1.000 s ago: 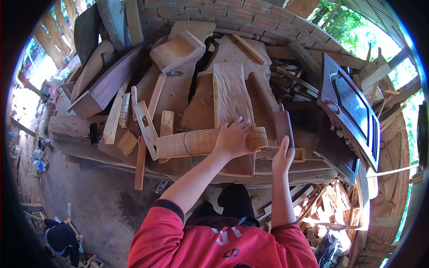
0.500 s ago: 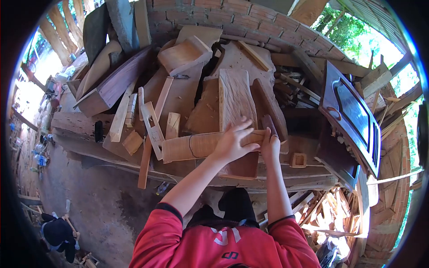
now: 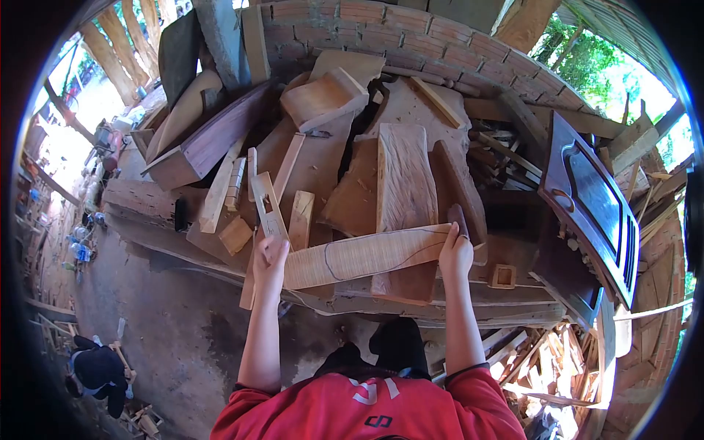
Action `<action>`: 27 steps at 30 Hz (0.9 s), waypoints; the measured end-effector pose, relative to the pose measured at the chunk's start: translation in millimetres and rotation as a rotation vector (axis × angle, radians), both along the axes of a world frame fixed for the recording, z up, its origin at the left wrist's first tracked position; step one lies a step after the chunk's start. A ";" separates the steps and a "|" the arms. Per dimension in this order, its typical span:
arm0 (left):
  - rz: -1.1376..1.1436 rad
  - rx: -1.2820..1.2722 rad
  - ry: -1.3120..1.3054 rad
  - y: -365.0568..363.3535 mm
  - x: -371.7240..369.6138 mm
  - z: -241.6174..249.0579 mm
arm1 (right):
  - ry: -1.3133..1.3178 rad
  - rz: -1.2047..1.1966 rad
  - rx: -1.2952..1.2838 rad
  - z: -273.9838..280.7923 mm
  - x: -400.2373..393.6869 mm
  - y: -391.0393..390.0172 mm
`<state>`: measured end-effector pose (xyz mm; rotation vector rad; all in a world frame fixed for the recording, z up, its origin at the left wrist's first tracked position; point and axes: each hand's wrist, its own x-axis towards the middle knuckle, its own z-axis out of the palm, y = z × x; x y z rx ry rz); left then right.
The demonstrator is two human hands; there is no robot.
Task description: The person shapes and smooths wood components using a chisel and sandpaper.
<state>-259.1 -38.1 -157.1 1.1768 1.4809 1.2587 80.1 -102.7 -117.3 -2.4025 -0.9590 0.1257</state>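
A pale wooden board (image 3: 367, 257) with a dark curved line drawn across its face is held up at a slight tilt above the bench's front edge. My left hand (image 3: 270, 260) is closed at the board's left end. At the other end, my right hand (image 3: 456, 253) grips the board with the thumb up near its top corner. Behind the board lies a rough, wavy-grained plank (image 3: 403, 176). A slotted wooden piece (image 3: 270, 209) leans just beyond my left hand.
Wood offcuts and slabs cover the bench, with an open wooden box (image 3: 326, 99) farther back. To the right leans a dark panelled door (image 3: 590, 198). A small square wooden frame (image 3: 503, 276) sits near the front edge. Another person (image 3: 99, 374) is low at the far left.
My left hand has moved from lying across the board's face to its left end. The board now tilts up more at the right, showing more of the drawn line. The view has shifted slightly.
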 end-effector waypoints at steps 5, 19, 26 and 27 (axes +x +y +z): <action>-0.211 -0.461 -0.541 -18.3 -1.6 20.4 | -0.023 0.030 0.109 0.1 -0.8 -1.1; -0.191 0.022 -0.329 -35.8 6.7 58.6 | -0.106 0.343 0.460 25.9 9.5 5.3; -0.352 0.542 0.201 -45.6 32.5 99.8 | -0.023 0.763 0.313 73.6 -21.2 21.8; -0.363 0.548 0.203 -47.8 32.3 99.4 | -0.152 0.906 0.380 66.4 -31.2 21.6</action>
